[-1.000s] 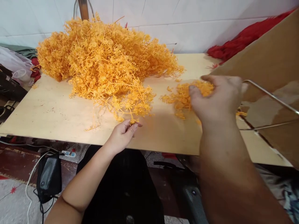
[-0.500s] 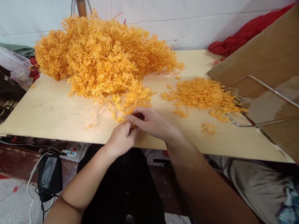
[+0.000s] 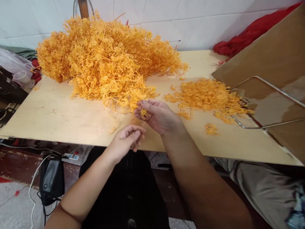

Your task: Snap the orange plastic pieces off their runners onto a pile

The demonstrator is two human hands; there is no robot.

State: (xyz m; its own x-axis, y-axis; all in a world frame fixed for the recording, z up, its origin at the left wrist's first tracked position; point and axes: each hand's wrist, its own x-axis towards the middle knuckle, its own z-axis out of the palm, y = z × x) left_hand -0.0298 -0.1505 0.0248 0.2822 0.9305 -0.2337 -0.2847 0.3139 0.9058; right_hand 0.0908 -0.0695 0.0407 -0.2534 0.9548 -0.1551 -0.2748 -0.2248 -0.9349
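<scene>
I've got the right hand (image 3: 158, 117) palm up at the near edge of the big orange pile (image 3: 107, 60), fingers curled loosely round one small orange sprig (image 3: 143, 113), likely to keep it clear of the tangle; the left hand (image 3: 127, 140) hovers just below, fingers loosely bent, holding nothing; a smaller heap (image 3: 207, 95) sits right on the pale wooden table (image 3: 59, 117), white tiled wall (image 3: 202, 22) behind.

Both forearms bare, no sleeves, no watch or rings visible. Left hand (image 3: 126, 140) and right hand (image 3: 158, 116) ungloved, nails short. Black garment over lap, grey patterned fabric at right.
</scene>
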